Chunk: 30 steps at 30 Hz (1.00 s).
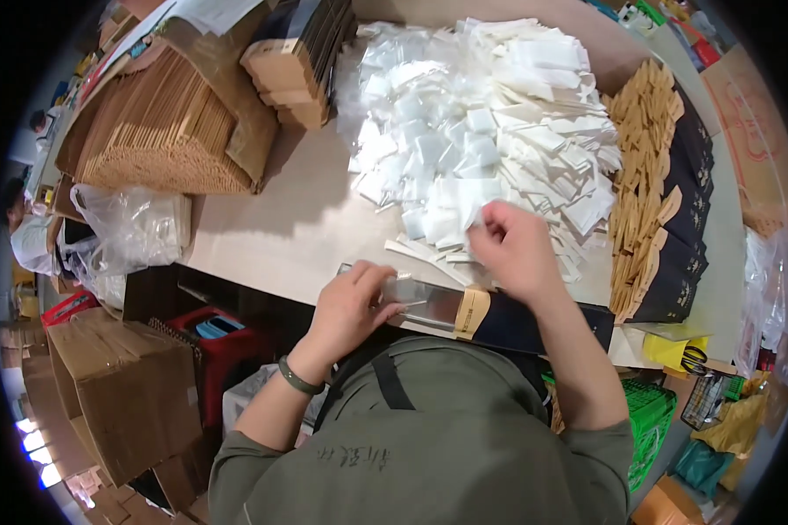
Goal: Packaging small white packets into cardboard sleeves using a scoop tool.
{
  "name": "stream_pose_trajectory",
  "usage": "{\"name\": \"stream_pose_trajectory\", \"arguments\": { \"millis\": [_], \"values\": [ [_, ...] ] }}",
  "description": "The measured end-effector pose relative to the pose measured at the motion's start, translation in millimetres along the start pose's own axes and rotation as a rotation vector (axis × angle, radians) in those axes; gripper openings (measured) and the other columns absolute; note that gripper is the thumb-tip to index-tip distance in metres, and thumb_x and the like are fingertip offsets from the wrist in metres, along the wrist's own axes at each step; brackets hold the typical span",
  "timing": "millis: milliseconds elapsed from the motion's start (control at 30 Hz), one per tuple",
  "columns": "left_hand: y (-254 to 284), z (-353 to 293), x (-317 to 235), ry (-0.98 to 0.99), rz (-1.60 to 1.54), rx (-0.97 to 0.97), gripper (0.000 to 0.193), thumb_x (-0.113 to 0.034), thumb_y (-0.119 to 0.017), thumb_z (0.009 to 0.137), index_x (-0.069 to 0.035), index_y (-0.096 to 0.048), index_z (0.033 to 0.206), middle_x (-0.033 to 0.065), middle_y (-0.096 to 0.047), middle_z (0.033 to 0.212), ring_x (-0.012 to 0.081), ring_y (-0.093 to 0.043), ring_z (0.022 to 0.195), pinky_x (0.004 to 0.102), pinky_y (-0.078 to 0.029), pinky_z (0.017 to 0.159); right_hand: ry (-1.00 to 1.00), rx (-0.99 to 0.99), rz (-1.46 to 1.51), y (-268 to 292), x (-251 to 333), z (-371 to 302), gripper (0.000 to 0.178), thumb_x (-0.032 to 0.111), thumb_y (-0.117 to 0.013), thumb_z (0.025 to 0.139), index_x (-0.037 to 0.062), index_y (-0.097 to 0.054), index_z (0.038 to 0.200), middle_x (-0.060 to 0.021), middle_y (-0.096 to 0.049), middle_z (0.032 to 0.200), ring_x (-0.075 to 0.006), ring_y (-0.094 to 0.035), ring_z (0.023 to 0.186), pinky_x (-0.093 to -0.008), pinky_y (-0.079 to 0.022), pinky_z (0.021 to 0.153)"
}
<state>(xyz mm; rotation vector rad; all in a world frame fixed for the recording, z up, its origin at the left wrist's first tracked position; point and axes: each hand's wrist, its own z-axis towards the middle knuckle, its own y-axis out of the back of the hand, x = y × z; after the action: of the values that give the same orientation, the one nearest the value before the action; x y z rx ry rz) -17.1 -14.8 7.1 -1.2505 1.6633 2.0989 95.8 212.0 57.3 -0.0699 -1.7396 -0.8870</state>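
Left hand: the left hand is closed on the clear end of a long flat sleeve, fingers pinching its top edge.
Sleeve: lies across the near table edge, clear on the left, tan band in the middle, dark on the right.
Right hand: the right hand is closed, fingertips pinching a small white packet at the near edge of the pile.
Pile: loose white packets heaped on the table, just beyond both hands.
Right side: a row of dark sleeves with tan tabs beside the pile.
Left side: stacked brown cardboard pieces, well apart from the hands.
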Motion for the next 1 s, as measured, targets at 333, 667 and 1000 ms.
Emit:
{"name": "stream_pose_trajectory", "arguments": {
  "millis": [333,667,1000],
  "values": [
    [28,17,15,-0.238,0.078,0.131,0.039,-0.015,-0.077,0.080,-0.015,-0.068,0.118,0.0112,-0.064,0.104,0.0286,-0.064,0.089,0.0372,-0.053,0.076,0.316,0.034,-0.314,-43,-9,-36,0.013,0.014,-0.066,0.081,0.0021,-0.060,0.080,-0.0167,-0.061,0.076,-0.0366,-0.062,0.074,-0.0448,-0.050,0.064],
    [275,125,74,0.364,1.284,-0.349,0.016,-0.018,-0.065,0.085,-0.007,-0.073,0.078,0.0170,-0.069,0.075,0.0299,-0.068,0.067,0.0434,-0.056,0.062,0.336,0.520,-0.642,-53,-15,-52,0.010,0.010,-0.058,0.083,0.0062,-0.063,0.091,-0.0171,-0.063,0.091,-0.0382,-0.065,0.087,-0.0505,-0.052,0.072],
    [260,123,58,0.437,0.771,-0.558,0.014,-0.005,-0.062,0.080,0.001,-0.073,0.088,0.0209,-0.071,0.091,0.0386,-0.070,0.087,0.0464,-0.057,0.074,0.666,0.253,-0.461,-77,-44,-61,0.016,0.024,-0.061,0.093,0.0114,-0.057,0.102,-0.0100,-0.058,0.091,-0.0325,-0.065,0.073,-0.0444,-0.052,0.055]
  ]
}}
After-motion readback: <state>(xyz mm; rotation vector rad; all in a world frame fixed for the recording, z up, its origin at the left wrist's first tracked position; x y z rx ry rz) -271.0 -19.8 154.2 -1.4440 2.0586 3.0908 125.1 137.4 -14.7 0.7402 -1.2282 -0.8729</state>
